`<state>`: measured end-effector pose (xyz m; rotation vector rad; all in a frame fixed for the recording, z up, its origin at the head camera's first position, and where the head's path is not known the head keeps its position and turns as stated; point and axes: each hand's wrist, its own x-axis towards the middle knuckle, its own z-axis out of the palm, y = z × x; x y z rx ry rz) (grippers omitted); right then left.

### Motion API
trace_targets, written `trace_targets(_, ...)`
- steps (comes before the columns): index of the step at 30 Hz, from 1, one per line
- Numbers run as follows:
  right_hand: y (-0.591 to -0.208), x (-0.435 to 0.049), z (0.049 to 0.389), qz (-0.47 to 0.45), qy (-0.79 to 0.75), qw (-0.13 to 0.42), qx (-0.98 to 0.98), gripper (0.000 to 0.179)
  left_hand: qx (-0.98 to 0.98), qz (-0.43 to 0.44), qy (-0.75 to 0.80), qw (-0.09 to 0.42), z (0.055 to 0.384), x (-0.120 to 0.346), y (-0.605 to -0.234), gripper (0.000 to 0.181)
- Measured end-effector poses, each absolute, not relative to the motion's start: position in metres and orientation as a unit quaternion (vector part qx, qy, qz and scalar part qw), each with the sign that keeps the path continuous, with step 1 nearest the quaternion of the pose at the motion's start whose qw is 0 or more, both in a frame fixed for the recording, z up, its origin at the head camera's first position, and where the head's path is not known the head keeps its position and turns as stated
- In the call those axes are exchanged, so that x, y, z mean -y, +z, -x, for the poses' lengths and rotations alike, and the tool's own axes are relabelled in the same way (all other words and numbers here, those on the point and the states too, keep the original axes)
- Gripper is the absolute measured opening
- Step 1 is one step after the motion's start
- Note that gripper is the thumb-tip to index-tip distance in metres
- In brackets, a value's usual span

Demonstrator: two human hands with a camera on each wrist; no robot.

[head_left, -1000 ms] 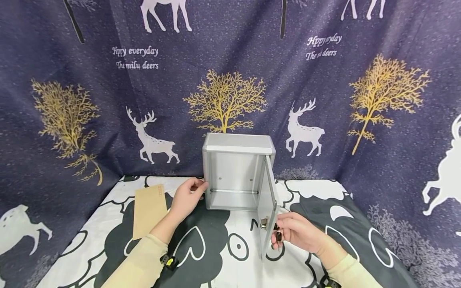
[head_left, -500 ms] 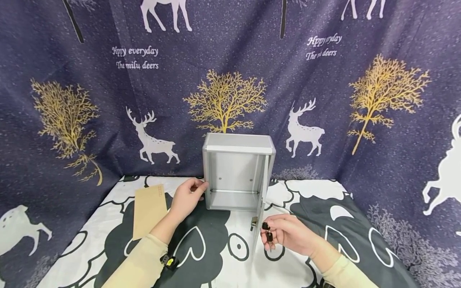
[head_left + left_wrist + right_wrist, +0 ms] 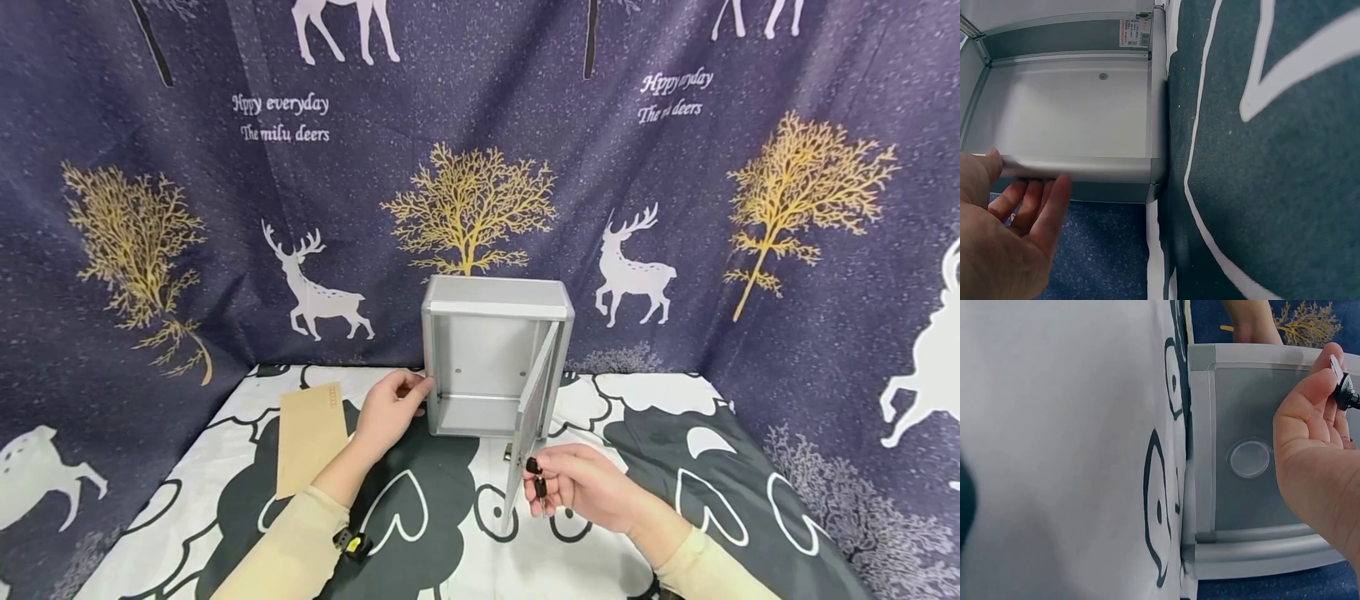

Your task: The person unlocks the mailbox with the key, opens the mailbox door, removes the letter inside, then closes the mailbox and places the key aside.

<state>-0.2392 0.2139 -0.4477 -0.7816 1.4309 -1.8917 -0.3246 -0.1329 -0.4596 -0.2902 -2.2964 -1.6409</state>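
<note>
A silver metal lock box [image 3: 495,293] stands upright on the bed cover, its hinged door [image 3: 532,392] partly swung out on the right. My left hand [image 3: 388,410] holds the box's left side wall; in the left wrist view, thumb in front and fingers behind. Beside the door's outer face, my right hand [image 3: 585,487] pinches a black-headed key [image 3: 532,465] at the lock. A second key [image 3: 541,487] dangles below. On the door's inner side shows the metal latch [image 3: 508,452]. The right wrist view shows the keys [image 3: 1342,390] at my fingertips, and a round disc [image 3: 1250,458] on the door.
A brown envelope [image 3: 311,437] lies flat on the patterned cover [image 3: 420,533], left of my left hand. Right behind the box hangs a dark blue cloth [image 3: 480,100] printed with deer and trees. Inside the box, a label [image 3: 1135,33] is stuck to one wall.
The door has swung leftward, closer to the box's opening. My right hand has moved left along with it, still pinching the key. My left hand has stayed on the box.
</note>
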Motion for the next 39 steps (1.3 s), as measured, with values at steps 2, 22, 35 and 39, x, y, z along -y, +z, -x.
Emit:
trace_targets(2,-0.447,-0.211,0.239,0.297,-0.720,0.310,-0.545,0.034,0.800,0.102,-0.572,0.150,0.325,0.132,-0.458,0.026)
trace_targets(22,-0.450,-0.166,0.241,0.229,-0.749,0.260,-0.565,0.023,0.794,0.103,-0.582,0.139,0.325,0.130,-0.457,0.025)
trace_targets(35,-0.452,-0.139,0.246,0.187,-0.763,0.220,-0.578,0.021,0.793,0.098,-0.582,0.147,0.324,0.130,-0.457,0.022)
trace_targets(39,-0.453,-0.132,0.247,0.183,-0.768,0.211,-0.576,0.022,0.801,0.091,-0.571,0.155,0.323,0.131,-0.456,0.023)
